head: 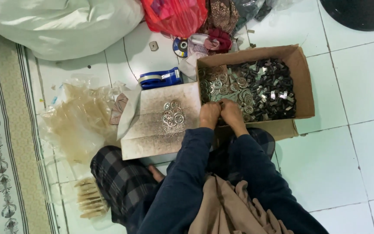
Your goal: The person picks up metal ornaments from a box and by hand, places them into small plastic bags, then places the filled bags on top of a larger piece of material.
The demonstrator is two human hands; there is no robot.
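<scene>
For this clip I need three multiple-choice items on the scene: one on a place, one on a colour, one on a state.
1. Where does the small heap of metal rings lie?
A. on the opened-out box flap
B. on the striped mat
C. inside the red bag

2. What colour is the tape dispenser on the floor tiles?
A. yellow
B. blue
C. green

3. How are the left hand and right hand placed?
A. far apart on the floor
B. resting on the knees
C. close together at the near edge of the cardboard box

Answers:
1 A, the rings sit on the pale flap left of the box.
2 B, its body is plainly blue.
3 C, both hands meet over the mixed metal parts.
</scene>
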